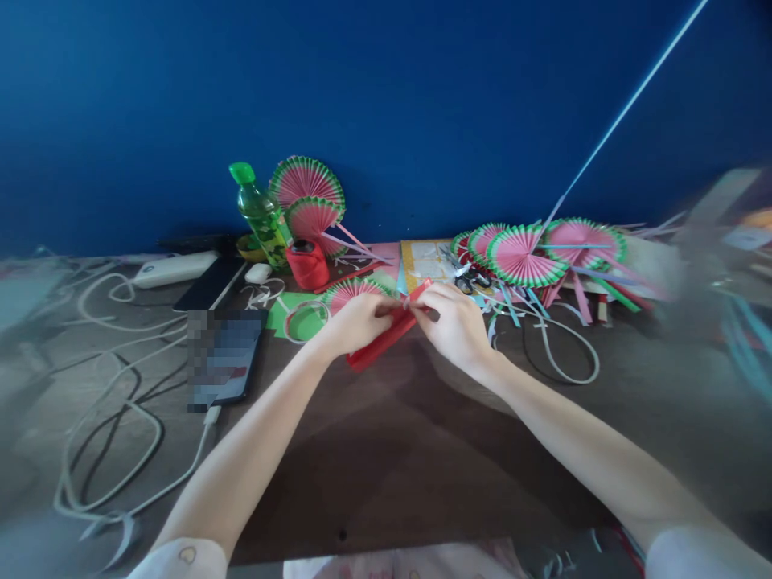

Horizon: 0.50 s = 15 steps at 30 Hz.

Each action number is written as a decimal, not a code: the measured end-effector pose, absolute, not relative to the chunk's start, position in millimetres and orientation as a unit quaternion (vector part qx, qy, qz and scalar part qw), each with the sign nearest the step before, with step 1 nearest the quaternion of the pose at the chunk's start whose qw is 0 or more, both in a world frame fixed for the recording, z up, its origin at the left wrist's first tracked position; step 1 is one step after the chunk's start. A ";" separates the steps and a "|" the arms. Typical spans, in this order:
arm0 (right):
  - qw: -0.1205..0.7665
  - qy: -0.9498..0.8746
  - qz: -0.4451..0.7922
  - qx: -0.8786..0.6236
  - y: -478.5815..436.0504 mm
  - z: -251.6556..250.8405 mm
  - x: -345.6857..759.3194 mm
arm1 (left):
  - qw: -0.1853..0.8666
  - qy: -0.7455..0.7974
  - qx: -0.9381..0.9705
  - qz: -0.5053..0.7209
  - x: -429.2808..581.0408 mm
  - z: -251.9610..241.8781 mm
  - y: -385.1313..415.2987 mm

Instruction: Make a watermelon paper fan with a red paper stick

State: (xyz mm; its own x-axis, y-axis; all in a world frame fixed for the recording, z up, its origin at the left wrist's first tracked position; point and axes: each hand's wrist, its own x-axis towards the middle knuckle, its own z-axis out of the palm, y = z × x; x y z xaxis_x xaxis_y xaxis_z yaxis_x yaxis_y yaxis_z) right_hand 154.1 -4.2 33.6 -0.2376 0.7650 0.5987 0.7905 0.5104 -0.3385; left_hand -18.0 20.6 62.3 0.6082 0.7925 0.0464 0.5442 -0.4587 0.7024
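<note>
Over the middle of the table, my left hand point(363, 323) and my right hand point(453, 326) meet at a narrow folded red strip point(379, 346), which looks like paper. It slants from lower left to upper right, and the fingertips of both hands pinch it near its middle. Something small and pale shows between the fingertips, too small to name. Just beyond my left hand lies a pink and green pleated paper fan point(355, 291), partly covered. A red spool point(309, 267) stands behind it. Scissors point(470, 281) lie behind my right hand.
More pleated fans point(524, 256) lie at the right rear, others point(307, 189) lean by a green bottle point(259, 211). A clear tape roll point(306, 322) rests on green paper. Left are a phone point(232, 362), a white power bank point(174, 269) and looping cables point(136, 402). A blue wall point(386, 104) closes the back.
</note>
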 end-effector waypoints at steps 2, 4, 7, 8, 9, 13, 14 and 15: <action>0.367 -0.785 -0.011 -0.498 -6.0 36.4 154.2 | 0.311 0.402 0.839 0.194 -16.7 62.5 18.1; 0.366 -0.787 0.000 -0.497 -7.2 38.2 154.4 | 0.302 0.403 0.840 0.200 -16.1 62.1 16.7; 0.366 -0.791 0.019 -0.490 -7.5 38.5 154.5 | 0.301 0.409 0.837 0.206 -15.4 61.4 15.6; 0.365 -0.792 0.022 -0.489 -7.4 38.2 154.5 | 0.302 0.411 0.835 0.208 -15.2 61.4 15.2; 0.364 -0.793 0.024 -0.488 -7.2 37.8 154.3 | 0.303 0.412 0.833 0.210 -14.8 61.4 14.8; 0.356 -0.796 0.019 -0.488 -7.0 36.3 153.6 | 0.301 0.412 0.833 0.213 -13.0 61.4 12.8; 0.356 -0.796 0.015 -0.489 -6.9 35.9 153.6 | 0.296 0.415 0.833 0.214 -12.4 61.2 12.4; 0.356 -0.797 0.013 -0.488 -6.8 35.4 153.6 | 0.289 0.419 0.834 0.214 -11.7 60.8 12.0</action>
